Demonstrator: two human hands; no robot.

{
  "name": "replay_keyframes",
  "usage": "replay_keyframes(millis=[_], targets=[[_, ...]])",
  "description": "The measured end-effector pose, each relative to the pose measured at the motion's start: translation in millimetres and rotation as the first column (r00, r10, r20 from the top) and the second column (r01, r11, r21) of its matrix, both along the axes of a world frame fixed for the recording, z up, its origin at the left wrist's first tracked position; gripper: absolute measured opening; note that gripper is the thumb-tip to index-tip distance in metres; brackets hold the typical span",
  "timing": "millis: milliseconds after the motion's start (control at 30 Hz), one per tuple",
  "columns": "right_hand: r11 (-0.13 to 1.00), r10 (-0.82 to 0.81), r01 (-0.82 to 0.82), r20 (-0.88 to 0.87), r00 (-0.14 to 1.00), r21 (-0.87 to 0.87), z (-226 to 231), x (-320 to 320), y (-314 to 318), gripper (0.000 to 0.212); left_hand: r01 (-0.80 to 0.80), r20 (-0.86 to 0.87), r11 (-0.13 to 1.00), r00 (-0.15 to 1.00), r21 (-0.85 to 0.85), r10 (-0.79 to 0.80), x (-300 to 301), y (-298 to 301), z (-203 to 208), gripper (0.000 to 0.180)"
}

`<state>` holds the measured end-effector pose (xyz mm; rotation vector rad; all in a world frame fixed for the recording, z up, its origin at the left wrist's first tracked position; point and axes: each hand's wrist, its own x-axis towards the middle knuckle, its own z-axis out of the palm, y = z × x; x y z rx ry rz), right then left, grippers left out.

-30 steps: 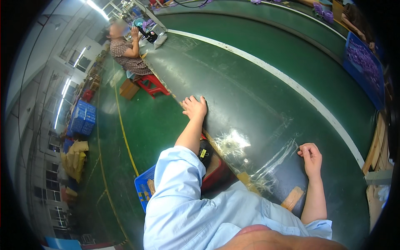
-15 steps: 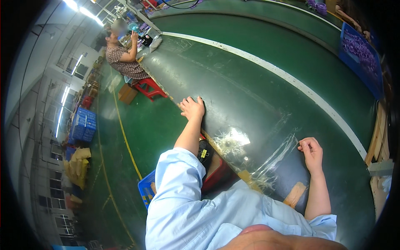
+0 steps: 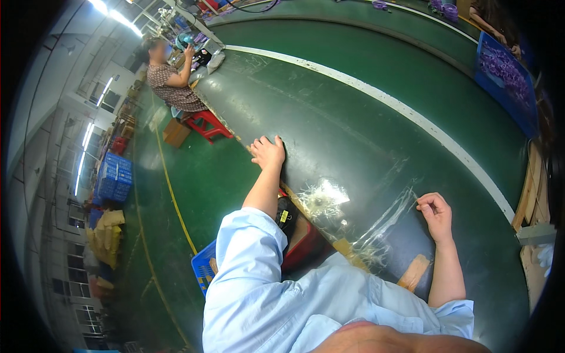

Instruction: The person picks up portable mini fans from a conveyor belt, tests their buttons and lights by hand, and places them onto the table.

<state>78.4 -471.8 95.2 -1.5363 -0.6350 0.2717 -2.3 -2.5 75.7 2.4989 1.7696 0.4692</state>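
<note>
A clear plastic sheet (image 3: pixel 353 212) lies spread on the dark green conveyor table (image 3: pixel 365 117), catching glare near its middle. My left hand (image 3: pixel 268 152) rests flat on the table's near edge, at the sheet's far left end. My right hand (image 3: pixel 434 214) pinches the sheet's right end between thumb and fingers, just above the belt. A brown strip of tape or card (image 3: pixel 414 272) lies on the table close to my right forearm.
A white line (image 3: pixel 376 97) runs along the table. Another person (image 3: pixel 170 73) sits on a red stool (image 3: pixel 206 123) at the far left end. A blue tray of purple parts (image 3: pixel 505 76) stands at right. Blue crates (image 3: pixel 115 179) sit on the floor at left, and another blue crate (image 3: pixel 203 270) below me.
My head has turned a little, shifting the scene. Both hands stay in about the same spots on the sheet.
</note>
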Motion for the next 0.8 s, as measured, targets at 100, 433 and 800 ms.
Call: replay_keyframes(millis=[100,433,800], targets=[[1.0,-0.022,0.022,-0.033,0.999,0.008,-1.4,-0.5,2.5,0.011,0.004,-0.006,1.0,1.0,-0.017,-0.004,1.6,-0.7,2.5,0.056],[0.996,-0.055,0.057,0.044,0.998,-0.063,-0.7,1.6,2.9,0.013,0.013,0.009,1.0,1.0,-0.014,-0.013,0.8,-1.4,1.9,0.055],[0.989,-0.095,0.1,0.049,0.994,-0.111,-1.4,-0.6,4.2,0.011,0.014,0.003,1.0,1.0,0.006,-0.014,0.7,-3.3,3.4,0.054]])
